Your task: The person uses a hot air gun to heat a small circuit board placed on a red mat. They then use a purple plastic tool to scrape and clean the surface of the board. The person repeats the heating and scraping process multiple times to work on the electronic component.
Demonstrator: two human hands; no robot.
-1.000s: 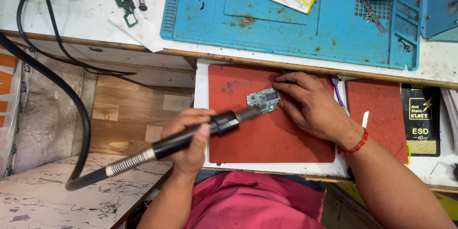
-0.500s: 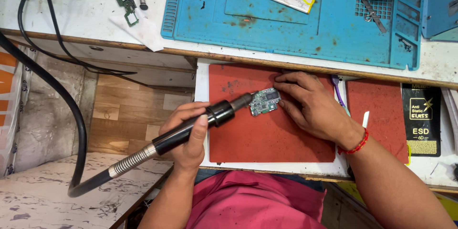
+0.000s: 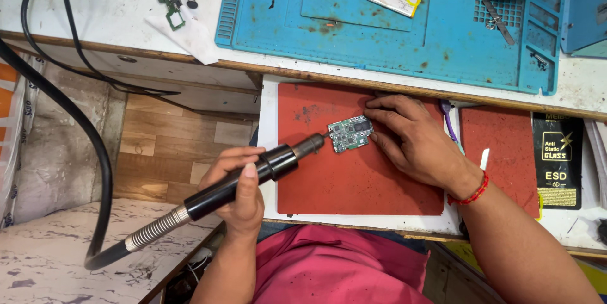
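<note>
Electronics repair workshop: blue soldering mat [image 3: 329,6]

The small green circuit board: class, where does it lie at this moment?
In the head view, the small green circuit board lies on the red mat, between the hot-air tool's nozzle and the right hand touching its edge.

circuit board [image 3: 349,134]: green | mat [image 3: 354,177]: red | wand [image 3: 234,187]: black | wristband [image 3: 471,191]: red, maybe beaded
</note>
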